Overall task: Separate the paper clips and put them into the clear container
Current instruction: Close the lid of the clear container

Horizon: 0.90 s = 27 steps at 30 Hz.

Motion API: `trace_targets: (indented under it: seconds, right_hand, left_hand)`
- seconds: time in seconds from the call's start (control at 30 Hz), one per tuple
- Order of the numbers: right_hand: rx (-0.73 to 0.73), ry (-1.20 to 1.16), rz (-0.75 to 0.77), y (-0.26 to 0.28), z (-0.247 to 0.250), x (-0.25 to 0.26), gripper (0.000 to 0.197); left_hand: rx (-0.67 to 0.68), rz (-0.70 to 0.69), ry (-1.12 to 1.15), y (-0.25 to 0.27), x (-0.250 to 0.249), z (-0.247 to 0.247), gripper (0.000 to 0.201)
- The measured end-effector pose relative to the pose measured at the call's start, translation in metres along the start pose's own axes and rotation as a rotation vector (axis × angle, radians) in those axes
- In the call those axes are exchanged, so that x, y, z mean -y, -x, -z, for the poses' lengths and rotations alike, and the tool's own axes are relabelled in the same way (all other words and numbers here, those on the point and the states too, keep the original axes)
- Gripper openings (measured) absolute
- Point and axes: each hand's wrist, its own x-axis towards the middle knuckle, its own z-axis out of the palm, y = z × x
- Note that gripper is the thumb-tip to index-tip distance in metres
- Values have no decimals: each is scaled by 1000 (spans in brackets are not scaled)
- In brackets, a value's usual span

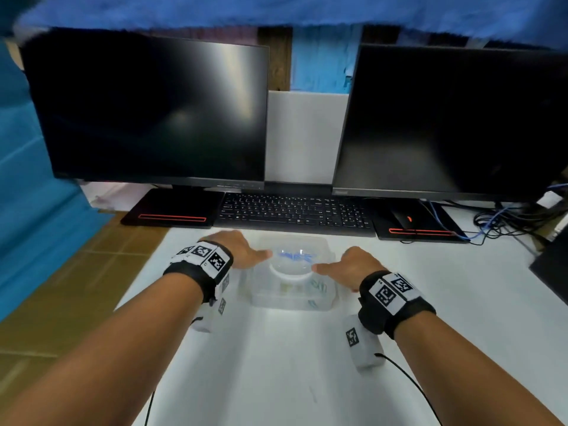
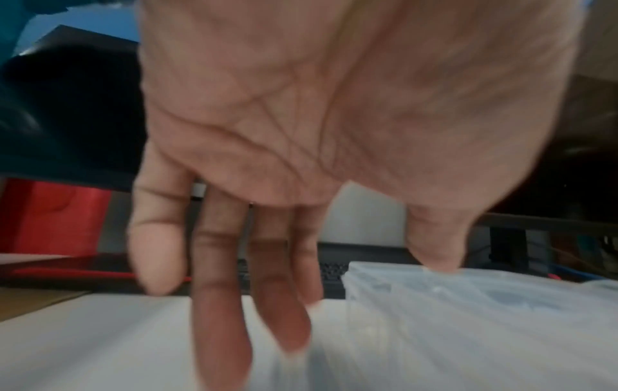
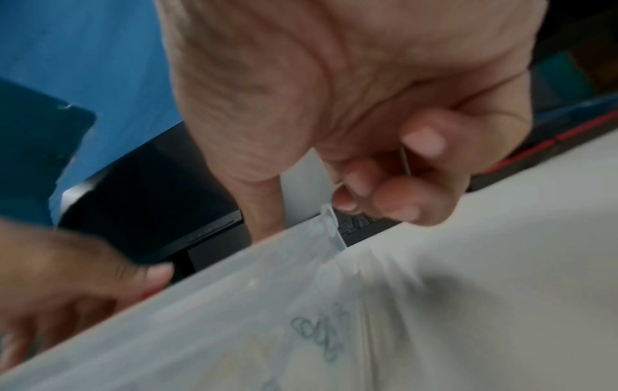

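Both hands (image 1: 353, 265) flank the clear container (image 1: 292, 299).

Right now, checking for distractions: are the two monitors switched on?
No, both monitors show only dark, blank screens behind the keyboard.

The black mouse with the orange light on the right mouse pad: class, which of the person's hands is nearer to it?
Right. The right hand rests at the clear container's right edge, below-left of the mouse. The left hand sits at the container's left edge, farther away.
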Motion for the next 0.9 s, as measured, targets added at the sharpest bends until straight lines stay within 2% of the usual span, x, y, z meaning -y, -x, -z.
trace_targets:
  seconds: [0.03,0.1,0.2,0.3,0.37,0.43,0.53,0.6,0.67,0.77,0.8,0.87,0.9]
  right_hand:
    - [13,-48,1,-3,-2,-1,48]
    - [16,-89,16,-7,-6,-2,44]
    - [9,-124,37,-6,-11,-1,41]
    - [8,-128,51,-2,-12,1,39]
    - [-16,-92,49,4,-13,-2,45]
    - [-23,-189,38,15,-16,-9,56]
    - [115,-500,118,34,-22,-17,55]
    - [131,-546,194,33,-25,-18,56]
    - [66,-551,232,27,-24,-16,67]
    - [54,-502,163,20,-20,-19,110]
    - [71,-481,147,21,-20,-23,117]
    - [120,-464,129,28,-21,-37,117]
    - [143,-456,144,33,-24,-47,109]
  left_hand:
    - [101,-3,-3,0,3,-5,75]
    - [166,-42,107,-2,4,-16,60]
    - [107,-79,233,-4,2,-23,51]
    - [82,-75,266,-8,3,-29,52]
    - [7,-50,250,-5,5,-31,53]
    - [-88,-10,298,1,10,-40,53]
    - [-60,21,682,5,13,-60,49]
    - [-32,33,912,2,12,-66,53]
    - [-30,47,1030,-1,8,-63,69]
    - [-71,61,1163,-2,6,-58,82]
    - [-78,63,1179,2,9,-58,82]
    - [-77,51,1181,16,18,-59,75]
    - [-79,34,1184,26,24,-59,68]
